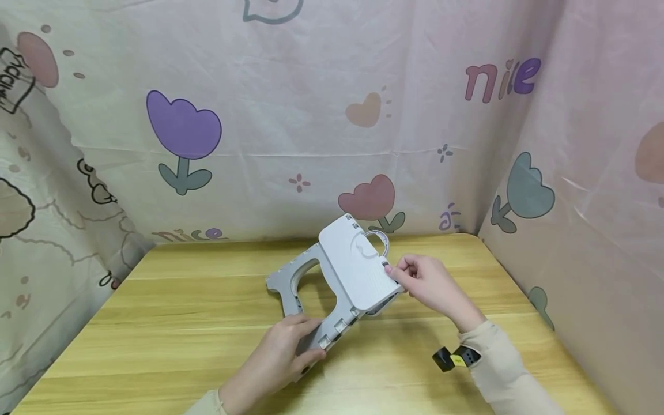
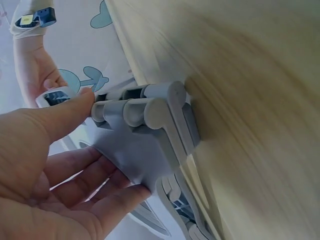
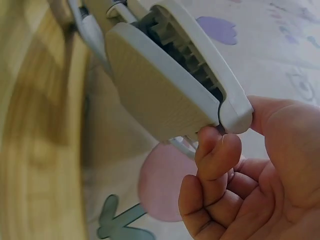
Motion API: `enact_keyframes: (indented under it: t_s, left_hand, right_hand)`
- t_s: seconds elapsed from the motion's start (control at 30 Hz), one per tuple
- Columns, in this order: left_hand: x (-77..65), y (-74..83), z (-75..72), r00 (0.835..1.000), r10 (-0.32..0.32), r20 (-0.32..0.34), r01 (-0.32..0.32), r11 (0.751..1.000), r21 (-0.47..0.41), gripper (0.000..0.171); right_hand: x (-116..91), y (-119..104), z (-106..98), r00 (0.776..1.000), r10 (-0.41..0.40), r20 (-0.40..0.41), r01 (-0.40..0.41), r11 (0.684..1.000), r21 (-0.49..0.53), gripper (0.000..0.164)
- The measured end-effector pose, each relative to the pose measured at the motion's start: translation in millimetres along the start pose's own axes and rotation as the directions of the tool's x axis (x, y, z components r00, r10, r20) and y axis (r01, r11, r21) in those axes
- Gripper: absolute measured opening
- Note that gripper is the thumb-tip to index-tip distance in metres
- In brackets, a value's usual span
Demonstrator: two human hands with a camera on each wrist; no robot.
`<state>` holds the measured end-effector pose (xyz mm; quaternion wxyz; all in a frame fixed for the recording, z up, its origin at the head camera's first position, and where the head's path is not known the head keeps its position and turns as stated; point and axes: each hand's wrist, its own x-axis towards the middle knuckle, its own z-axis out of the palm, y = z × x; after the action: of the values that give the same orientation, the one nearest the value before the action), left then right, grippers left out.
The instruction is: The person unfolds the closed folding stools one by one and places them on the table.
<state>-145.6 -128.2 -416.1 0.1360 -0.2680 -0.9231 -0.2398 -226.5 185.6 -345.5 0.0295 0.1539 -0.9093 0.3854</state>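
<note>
A folding plastic step stool (image 1: 363, 276) is held tilted over the table, with its white seat panels folded partway together. Its grey leg frame (image 1: 282, 280) has a large rounded opening and points to the left. My left hand (image 1: 285, 349) grips the end of a grey leg, thumb on one side and fingers on the other. In the left wrist view, the leg's hinge knuckles (image 2: 150, 112) show beyond the thumb. At the seat's right corner, my right hand (image 1: 427, 282) pinches the edge between thumb and fingertips. A ribbed underside (image 3: 185, 45) shows between the panels in the right wrist view.
The stool is over a wood-grain table (image 1: 171, 323). A printed cloth (image 1: 280, 115) hangs behind the table and along both sides. A small carry handle (image 1: 385, 241) loops out from the seat's edge. A black wrist camera (image 1: 456, 358) sits on the right sleeve.
</note>
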Motion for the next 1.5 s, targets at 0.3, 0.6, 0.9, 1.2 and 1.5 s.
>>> enact_keyframes:
  t_s: [0.3,0.6,0.9,1.2,1.5]
  left_hand:
    - [-1.5,1.4,0.3,0.998,0.045,-0.041,-0.047,0.997,-0.057,0.045]
    - [-4.0,4.1,-0.8,0.997,0.067,-0.038,-0.07,0.994,-0.083,0.046]
    - [-8.1,4.9,0.2,0.99,0.111,-0.082,-0.12,0.986,-0.113,0.046]
    - [-7.4,7.0,-0.1,0.985,0.154,-0.08,-0.164,0.976,-0.144,0.054]
    - [-7.4,8.7,-2.1,0.989,0.141,-0.04,-0.146,0.973,-0.177,0.053]
  right_hand:
    - [-11,-27,-12,0.997,-0.055,-0.055,0.054,0.998,-0.018,0.028]
    - [-20,-48,-14,0.992,-0.088,-0.091,0.085,0.996,-0.029,0.026]
    - [-28,-69,-16,0.982,-0.149,-0.112,0.147,0.989,-0.027,0.023]
    - [-34,-92,-14,0.966,-0.228,-0.121,0.226,0.974,-0.024,0.017]
    - [-35,-109,-8,0.959,-0.262,-0.111,0.264,0.964,0.004,0.014]
